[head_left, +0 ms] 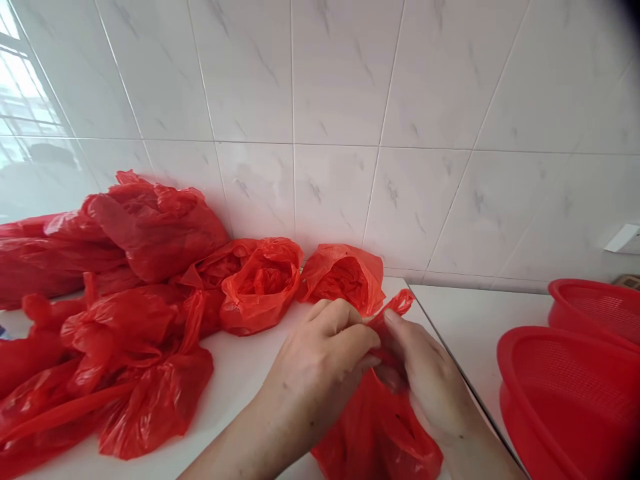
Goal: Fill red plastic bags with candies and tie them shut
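Both hands are closed on the gathered top of a red plastic bag [376, 427] at the lower middle. My left hand [325, 353] pinches the bag's neck from the left with bent fingers. From the right, my right hand [430, 373] grips the same neck, and a twisted loop of the bag [401, 302] sticks up above its thumb. The fingertips are partly hidden in the folds. Just beyond my hands, an open red bag [345, 275] lies with its mouth toward me. To its left sits another open red bag [263, 287].
Several filled red bags are heaped on the white table [245, 373] at left, including a large bag [155, 227] by the wall and a knotted bag [155, 400] nearer me. Two red plastic baskets [520, 387] stand at right. A tiled wall [335, 87] rises behind.
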`<state>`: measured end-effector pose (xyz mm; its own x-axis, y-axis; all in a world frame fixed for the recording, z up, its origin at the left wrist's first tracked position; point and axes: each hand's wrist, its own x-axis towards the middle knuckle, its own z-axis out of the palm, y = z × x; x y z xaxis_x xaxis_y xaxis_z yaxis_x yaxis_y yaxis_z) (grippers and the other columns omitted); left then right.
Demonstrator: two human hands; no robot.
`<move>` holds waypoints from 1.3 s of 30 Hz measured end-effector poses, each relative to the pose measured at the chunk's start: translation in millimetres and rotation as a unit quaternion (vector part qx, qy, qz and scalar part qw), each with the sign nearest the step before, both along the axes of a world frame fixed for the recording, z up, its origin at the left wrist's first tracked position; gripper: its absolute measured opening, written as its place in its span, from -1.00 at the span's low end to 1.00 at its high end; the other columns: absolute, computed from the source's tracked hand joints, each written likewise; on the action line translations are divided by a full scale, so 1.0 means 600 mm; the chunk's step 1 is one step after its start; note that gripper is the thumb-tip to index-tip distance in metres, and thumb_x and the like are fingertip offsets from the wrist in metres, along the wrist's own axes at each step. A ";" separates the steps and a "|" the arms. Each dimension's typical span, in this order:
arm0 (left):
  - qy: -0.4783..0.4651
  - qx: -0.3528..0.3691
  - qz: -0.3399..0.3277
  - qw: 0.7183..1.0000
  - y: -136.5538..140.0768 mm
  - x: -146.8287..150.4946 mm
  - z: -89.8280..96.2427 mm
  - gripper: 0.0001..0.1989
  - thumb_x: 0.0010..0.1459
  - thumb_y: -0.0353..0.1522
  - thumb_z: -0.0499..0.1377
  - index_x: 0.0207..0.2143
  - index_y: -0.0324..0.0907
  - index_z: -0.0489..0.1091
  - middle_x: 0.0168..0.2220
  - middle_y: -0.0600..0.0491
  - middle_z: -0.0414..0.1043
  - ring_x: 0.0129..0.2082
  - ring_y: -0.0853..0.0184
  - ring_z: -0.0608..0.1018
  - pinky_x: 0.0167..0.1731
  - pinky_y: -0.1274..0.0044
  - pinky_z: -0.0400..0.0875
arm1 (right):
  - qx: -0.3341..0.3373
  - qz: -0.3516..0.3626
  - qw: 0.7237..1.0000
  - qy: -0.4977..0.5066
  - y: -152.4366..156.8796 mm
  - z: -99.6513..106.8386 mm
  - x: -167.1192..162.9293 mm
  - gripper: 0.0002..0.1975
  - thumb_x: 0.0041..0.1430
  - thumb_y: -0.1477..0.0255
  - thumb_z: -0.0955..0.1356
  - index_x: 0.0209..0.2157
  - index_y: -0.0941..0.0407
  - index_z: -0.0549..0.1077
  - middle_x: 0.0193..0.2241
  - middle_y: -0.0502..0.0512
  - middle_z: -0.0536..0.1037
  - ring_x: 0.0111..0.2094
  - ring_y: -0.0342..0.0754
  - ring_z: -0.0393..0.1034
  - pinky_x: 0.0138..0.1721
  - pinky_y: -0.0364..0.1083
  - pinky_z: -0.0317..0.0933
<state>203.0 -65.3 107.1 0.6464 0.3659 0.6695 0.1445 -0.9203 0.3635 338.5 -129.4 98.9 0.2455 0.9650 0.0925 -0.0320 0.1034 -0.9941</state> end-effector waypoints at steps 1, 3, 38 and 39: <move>0.003 0.002 0.010 1.000 0.003 0.000 -0.001 -0.86 0.13 -0.52 0.12 -0.44 -0.15 0.41 -0.38 0.04 0.36 -0.34 0.35 0.39 -0.32 0.47 0.33 | -0.004 0.017 1.000 -0.018 -0.001 0.004 0.001 -0.49 0.24 0.08 0.18 -0.65 0.12 0.20 -0.70 -0.08 0.14 -0.60 -0.20 0.01 -0.55 -0.16 -0.03; -0.002 -0.030 0.014 0.999 0.009 -0.002 -0.002 -0.86 0.14 -0.50 0.11 -0.46 -0.16 0.37 -0.36 0.05 0.35 -0.31 0.33 0.41 -0.28 0.46 0.33 | -0.004 0.047 0.998 -0.047 -0.004 0.011 0.008 -0.52 0.27 0.10 0.14 -0.52 0.14 0.38 -0.71 -0.08 0.18 -0.61 -0.18 0.06 -0.52 -0.15 0.02; 0.196 -0.131 -0.073 0.969 -0.008 -0.039 0.007 -0.76 0.04 -0.58 0.15 -0.53 -0.16 0.14 -0.37 0.16 0.31 -0.37 0.44 0.34 -0.37 0.60 0.22 | -0.103 -0.167 0.921 -0.337 0.067 -0.055 0.117 -0.69 0.05 0.48 0.21 -0.22 0.12 0.50 -0.41 0.03 0.53 -0.43 -0.11 0.37 -0.39 -0.14 0.20; 0.211 -0.141 -0.093 0.963 -0.012 -0.043 0.005 -0.75 0.04 -0.58 0.15 -0.54 -0.17 0.14 -0.38 0.15 0.33 -0.37 0.44 0.34 -0.37 0.61 0.22 | -0.122 -0.173 0.906 -0.367 0.076 -0.069 0.128 -0.68 0.04 0.50 0.20 -0.21 0.12 0.50 -0.35 0.06 0.54 -0.39 -0.11 0.38 -0.37 -0.15 0.19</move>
